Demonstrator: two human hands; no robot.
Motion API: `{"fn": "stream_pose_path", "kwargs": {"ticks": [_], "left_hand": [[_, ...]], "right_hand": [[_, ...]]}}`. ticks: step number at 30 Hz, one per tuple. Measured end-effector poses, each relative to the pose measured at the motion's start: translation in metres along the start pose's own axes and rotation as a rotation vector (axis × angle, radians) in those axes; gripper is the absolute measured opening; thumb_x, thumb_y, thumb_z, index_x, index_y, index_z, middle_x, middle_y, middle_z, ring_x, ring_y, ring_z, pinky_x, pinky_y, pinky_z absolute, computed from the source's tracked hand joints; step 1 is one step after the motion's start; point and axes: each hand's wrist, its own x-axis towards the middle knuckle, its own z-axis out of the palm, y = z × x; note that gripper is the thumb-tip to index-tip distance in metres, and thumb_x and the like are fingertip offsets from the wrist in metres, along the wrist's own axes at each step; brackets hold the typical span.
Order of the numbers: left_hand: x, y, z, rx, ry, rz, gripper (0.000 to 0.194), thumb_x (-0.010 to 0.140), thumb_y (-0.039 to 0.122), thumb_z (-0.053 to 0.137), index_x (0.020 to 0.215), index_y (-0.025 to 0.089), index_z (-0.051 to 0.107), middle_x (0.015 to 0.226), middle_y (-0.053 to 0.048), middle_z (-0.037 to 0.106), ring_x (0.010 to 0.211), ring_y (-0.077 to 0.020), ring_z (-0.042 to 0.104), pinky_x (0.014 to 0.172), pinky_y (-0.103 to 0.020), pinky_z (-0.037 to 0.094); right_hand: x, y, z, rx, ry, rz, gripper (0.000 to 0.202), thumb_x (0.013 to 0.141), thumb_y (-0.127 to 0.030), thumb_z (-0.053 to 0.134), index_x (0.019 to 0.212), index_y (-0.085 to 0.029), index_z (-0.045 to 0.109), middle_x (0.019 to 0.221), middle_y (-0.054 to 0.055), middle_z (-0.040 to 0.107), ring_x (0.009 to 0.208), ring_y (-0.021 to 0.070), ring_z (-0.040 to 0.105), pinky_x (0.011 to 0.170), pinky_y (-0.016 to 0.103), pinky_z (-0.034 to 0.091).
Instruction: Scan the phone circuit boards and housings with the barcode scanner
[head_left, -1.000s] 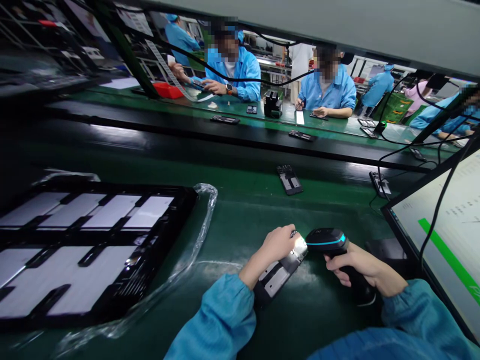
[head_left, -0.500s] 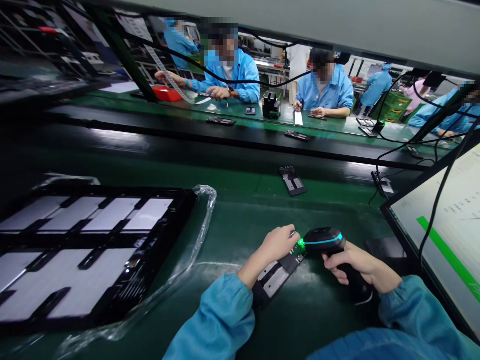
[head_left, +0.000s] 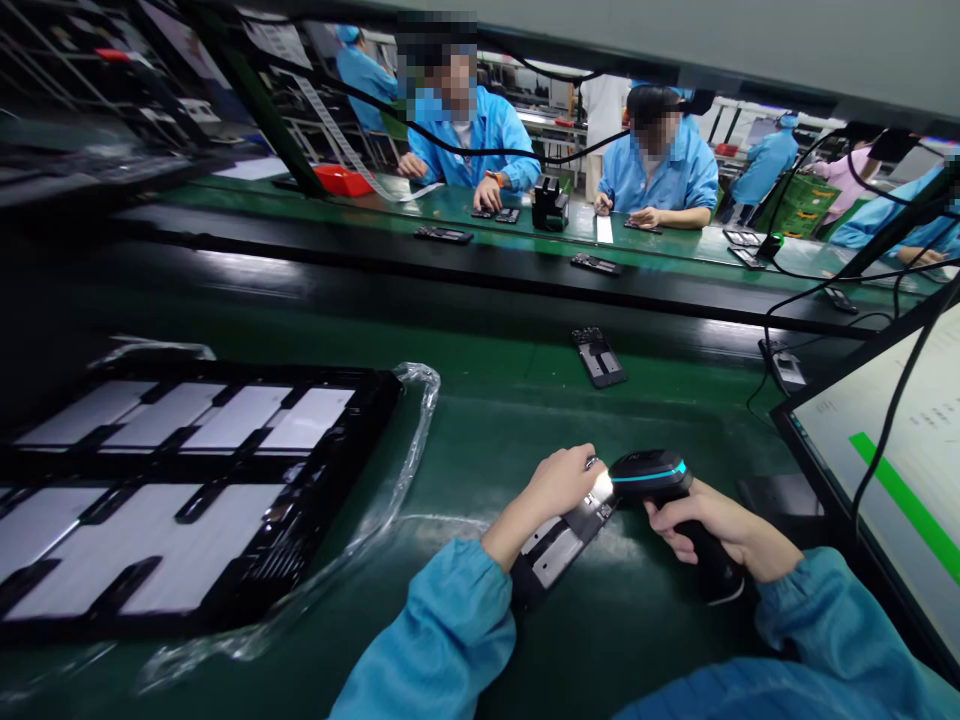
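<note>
My left hand [head_left: 551, 490] grips a phone frame [head_left: 559, 545], a dark part with silver plates, held low over the green bench. My right hand [head_left: 724, 530] is wrapped around the grip of a black barcode scanner [head_left: 651, 473] with a cyan stripe. The scanner's head points left at the top end of the phone frame, almost touching it, where a bright spot shows.
A black tray [head_left: 352, 420] of white panels lies at left on clear plastic wrap [head_left: 416, 420]. Another phone frame [head_left: 599, 356] lies on the belt beyond. A monitor [head_left: 892, 470] with a green bar stands at right. Several co-workers in blue coats sit across the line.
The scanner's green light on the phone frame from half a second ago has gone; a white glare shows there now. Both hands hold their places. The view shifted slightly.
</note>
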Motion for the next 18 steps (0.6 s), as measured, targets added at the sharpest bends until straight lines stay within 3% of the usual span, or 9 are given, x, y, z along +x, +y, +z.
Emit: {"fn": "stream_pose_path", "kwargs": {"ticks": [18], "left_hand": [[-0.0019, 0.0032, -0.0024, 0.017, 0.000, -0.020, 0.023, 0.092, 0.032, 0.040, 0.078, 0.023, 0.055, 0.081, -0.006, 0.068, 0.080, -0.0256, 0.065, 0.062, -0.030, 0.035]], "right_hand": [[0.0087, -0.0026, 0.0064, 0.082, -0.010, 0.013, 0.014, 0.064, -0.015, 0.069, 0.071, -0.015, 0.057, 0.044, -0.007, 0.049, 0.034, 0.0054, 0.038, 0.034, 0.017, 0.036]]}}
